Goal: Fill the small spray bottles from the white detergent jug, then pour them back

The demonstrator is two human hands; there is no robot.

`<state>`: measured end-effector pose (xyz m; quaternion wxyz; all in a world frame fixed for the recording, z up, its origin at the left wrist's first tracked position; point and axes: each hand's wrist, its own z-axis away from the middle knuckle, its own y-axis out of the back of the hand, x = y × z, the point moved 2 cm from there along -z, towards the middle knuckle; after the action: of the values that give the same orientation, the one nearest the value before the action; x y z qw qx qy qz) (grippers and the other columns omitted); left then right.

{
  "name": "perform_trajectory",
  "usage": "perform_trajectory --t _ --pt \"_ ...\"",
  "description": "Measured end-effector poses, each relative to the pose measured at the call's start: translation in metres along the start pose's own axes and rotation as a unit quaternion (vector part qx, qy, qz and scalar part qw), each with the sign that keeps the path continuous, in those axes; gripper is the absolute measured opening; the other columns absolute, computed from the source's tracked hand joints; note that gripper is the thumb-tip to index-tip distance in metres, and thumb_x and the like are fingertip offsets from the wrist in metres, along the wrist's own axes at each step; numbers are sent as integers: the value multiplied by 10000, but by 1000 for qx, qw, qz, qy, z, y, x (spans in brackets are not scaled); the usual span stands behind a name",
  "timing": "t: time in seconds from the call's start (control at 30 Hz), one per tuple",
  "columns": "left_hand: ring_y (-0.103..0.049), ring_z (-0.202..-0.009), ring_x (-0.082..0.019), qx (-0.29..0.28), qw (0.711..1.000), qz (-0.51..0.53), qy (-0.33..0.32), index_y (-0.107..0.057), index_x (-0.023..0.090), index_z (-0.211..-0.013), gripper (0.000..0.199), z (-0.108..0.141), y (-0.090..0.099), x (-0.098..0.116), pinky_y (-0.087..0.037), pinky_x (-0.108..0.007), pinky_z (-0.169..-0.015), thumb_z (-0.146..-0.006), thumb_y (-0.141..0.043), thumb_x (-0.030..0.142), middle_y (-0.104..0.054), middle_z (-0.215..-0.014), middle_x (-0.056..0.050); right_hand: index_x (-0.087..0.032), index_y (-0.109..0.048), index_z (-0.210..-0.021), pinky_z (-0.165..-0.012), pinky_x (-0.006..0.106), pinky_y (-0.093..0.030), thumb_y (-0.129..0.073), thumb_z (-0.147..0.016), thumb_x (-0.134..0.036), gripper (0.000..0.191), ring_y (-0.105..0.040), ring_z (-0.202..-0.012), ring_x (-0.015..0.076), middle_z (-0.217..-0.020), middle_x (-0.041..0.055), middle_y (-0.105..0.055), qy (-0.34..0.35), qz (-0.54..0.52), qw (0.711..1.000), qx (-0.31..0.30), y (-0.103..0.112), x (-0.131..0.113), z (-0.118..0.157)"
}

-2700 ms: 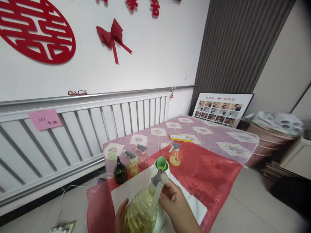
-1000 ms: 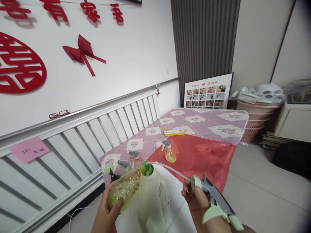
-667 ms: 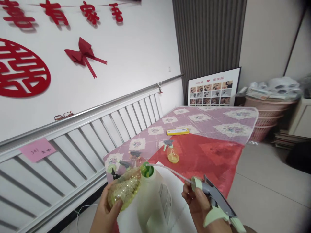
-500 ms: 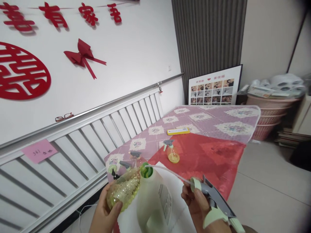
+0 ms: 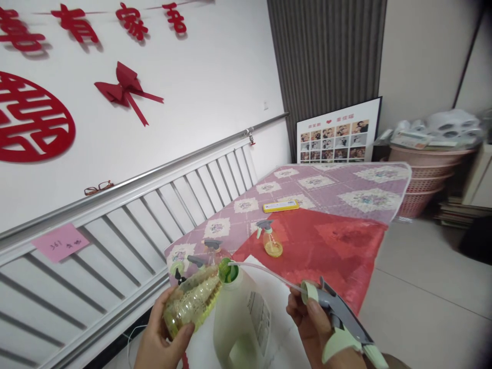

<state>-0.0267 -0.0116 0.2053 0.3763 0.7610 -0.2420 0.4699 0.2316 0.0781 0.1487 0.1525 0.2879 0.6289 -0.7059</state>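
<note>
My left hand (image 5: 165, 328) is wrapped round a clear ribbed bottle (image 5: 192, 300) with yellowish, bubbly liquid inside. That bottle is tilted, its mouth end against the green-rimmed opening of a large pale jug (image 5: 240, 320) with a handle. In my right hand (image 5: 313, 323) is a grey and light green spray head (image 5: 334, 307), held by its collar. Its thin clear tube (image 5: 265, 269) stretches left, and the tip lies at the jug's mouth; whether it dips inside I cannot tell.
A small spray bottle (image 5: 272, 246) with yellow liquid stands on the red cloth (image 5: 326, 241). Other spray bottles (image 5: 212, 247) are partly hidden behind the jug. A yellow-edged case (image 5: 280, 205) lies on the flowered tablecloth (image 5: 315, 181). A white railing (image 5: 154, 220) runs along the left.
The clear bottle in my left hand has shifted slightly left and tilts a little more level at the jug's mouth. My right hand stays nearly still. The view has turned slightly.
</note>
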Motion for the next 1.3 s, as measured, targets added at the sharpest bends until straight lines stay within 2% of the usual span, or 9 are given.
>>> perform_trajectory --t 0.33,0.63,0.83,1.0,1.13,1.3 --pt "-562 -1218 -324 -21 997 -72 -18 -488 208 -1274 692 -9 4 17 -447 -453 -1057 -686 -686 513 -566 -1331 -140 -264 -699 -877 -495 270 -533 -870 -582 -436 382 -621 -559 154 -724 1 -723 -9 0 1000 5 2 1 -2" --pt "-607 -1118 -298 -47 993 -105 -17 -481 207 -1288 681 -15 7 24 -497 -417 -973 -692 -674 472 -578 -1302 -133 -257 -700 -866 -490 259 -541 -879 -560 -431 395 -620 -553 145 -713 0 -722 -23 -6 1000 20 1 3 -2" --pt "-663 -1012 -252 -37 994 -101 -26 -493 200 -1274 692 -14 5 33 -564 -317 -835 -683 -678 508 -624 -1242 -114 -261 -697 -882 -502 268 -537 -870 -571 -444 400 -617 -561 151 -729 -1 -730 -19 2 1000 5 1 3 -2" --pt "-672 -1003 -254 -31 992 -116 -32 -514 204 -1252 670 -14 4 40 -569 -331 -851 -678 -672 514 -640 -1216 -109 -272 -694 -873 -496 276 -543 -866 -571 -442 387 -620 -555 157 -719 -8 -730 -20 5 1000 15 2 3 -1" --pt "-673 -1008 -265 -30 991 -119 -46 -531 208 -1252 647 -18 7 37 -573 -347 -839 -688 -675 490 -658 -1205 -108 -252 -691 -888 -496 281 -548 -862 -578 -430 397 -630 -556 160 -732 9 -734 -11 7 1000 16 2 4 -1" --pt "-654 -1046 -281 -54 986 -148 -55 -551 203 -1248 658 -26 15 27 -561 -353 -836 -664 -707 462 -642 -1260 -119 -254 -693 -889 -492 273 -546 -866 -583 -432 394 -633 -555 157 -719 4 -733 -13 7 1000 13 3 5 -1"
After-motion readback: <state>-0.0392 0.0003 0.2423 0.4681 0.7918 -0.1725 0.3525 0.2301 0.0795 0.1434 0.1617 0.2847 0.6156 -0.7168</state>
